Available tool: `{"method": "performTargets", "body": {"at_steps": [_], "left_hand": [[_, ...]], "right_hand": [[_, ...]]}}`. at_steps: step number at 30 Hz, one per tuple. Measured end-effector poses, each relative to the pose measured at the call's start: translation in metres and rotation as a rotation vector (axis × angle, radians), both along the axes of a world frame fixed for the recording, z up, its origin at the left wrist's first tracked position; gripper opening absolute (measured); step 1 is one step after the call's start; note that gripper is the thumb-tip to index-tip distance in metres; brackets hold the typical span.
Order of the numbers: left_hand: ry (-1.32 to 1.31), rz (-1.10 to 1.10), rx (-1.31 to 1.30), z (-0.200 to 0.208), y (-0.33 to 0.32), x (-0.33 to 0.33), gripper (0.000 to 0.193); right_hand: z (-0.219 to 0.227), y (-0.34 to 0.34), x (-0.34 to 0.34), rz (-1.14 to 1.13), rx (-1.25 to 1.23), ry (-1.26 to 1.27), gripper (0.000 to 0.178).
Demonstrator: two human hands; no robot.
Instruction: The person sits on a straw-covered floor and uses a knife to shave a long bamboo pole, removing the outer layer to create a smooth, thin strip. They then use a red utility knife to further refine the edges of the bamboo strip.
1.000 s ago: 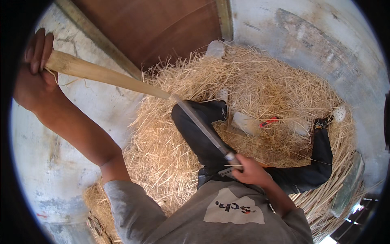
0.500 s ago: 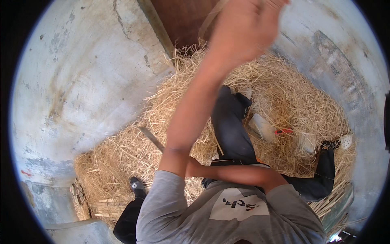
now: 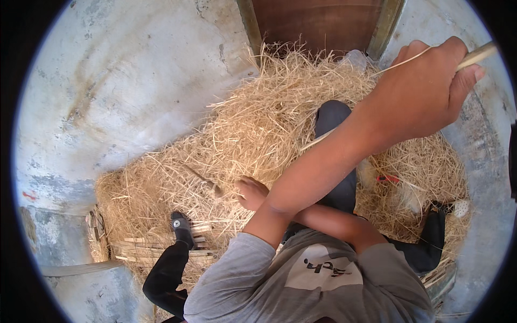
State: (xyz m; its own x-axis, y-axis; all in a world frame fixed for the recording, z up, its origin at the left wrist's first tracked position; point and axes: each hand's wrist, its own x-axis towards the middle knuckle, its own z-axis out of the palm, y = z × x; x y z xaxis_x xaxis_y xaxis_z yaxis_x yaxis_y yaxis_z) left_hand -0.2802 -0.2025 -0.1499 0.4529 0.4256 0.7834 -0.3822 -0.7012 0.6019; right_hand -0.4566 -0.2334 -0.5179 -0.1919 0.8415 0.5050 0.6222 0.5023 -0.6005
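Note:
My left forearm crosses over my right one. My left hand is raised at the upper right, its fist closed round a pale split-bamboo strip that sticks out past the thumb. A thin pale sliver lies along its knuckles. Low at centre-left, my right hand hangs over the straw, fingers loosely bent and apart, with nothing visible in them. Just left of it, a small gap away, is a narrow dark knife-like tool with a rounded end toward the hand.
Loose straw covers the floor. Split strips lie at lower left by a dark shoe. A bent knee in dark trousers rises at the centre. A red object sits at right. Worn walls and a brown door surround the straw.
My left hand has swung right, and the strip in its fist now shows. My right hand has come out from behind the left forearm. The tool's wide blade now appears narrow. The view has shifted.

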Motion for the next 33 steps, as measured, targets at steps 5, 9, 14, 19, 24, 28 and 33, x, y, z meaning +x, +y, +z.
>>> {"method": "performTargets", "body": {"at_steps": [5, 9, 14, 19, 24, 28, 33], "left_hand": [[0.081, -0.001, -0.019, -0.007, 0.004, 0.0, 0.031], [0.197, -0.063, -0.008, -0.014, 0.007, 0.012, 0.028], [0.412, -0.284, -0.123, -0.047, 0.027, 0.043, 0.025], [0.577, -0.514, -0.43, -0.069, 0.023, 0.077, 0.032], [0.697, -0.519, -0.712, -0.129, 0.013, 0.108, 0.033], [0.762, -0.528, -0.9, -0.181, 0.005, 0.128, 0.032], [0.797, -0.572, -0.982, -0.206, 0.0, 0.149, 0.035]], "right_hand": [[0.044, -0.075, 0.087, 0.331, -0.526, 0.498, 0.039], [0.103, -0.115, 0.152, 0.071, -0.376, 0.249, 0.03], [0.074, -0.17, 0.273, -0.54, -0.514, 0.427, 0.025], [-0.022, -0.258, 0.381, -0.823, -0.963, -0.113, 0.033], [-0.068, -0.29, 0.428, -0.731, -1.262, -0.208, 0.036], [-0.104, -0.253, 0.461, -0.762, -1.189, -0.184, 0.037], [-0.171, -0.197, 0.496, -0.913, -0.726, -0.244, 0.028]]}}
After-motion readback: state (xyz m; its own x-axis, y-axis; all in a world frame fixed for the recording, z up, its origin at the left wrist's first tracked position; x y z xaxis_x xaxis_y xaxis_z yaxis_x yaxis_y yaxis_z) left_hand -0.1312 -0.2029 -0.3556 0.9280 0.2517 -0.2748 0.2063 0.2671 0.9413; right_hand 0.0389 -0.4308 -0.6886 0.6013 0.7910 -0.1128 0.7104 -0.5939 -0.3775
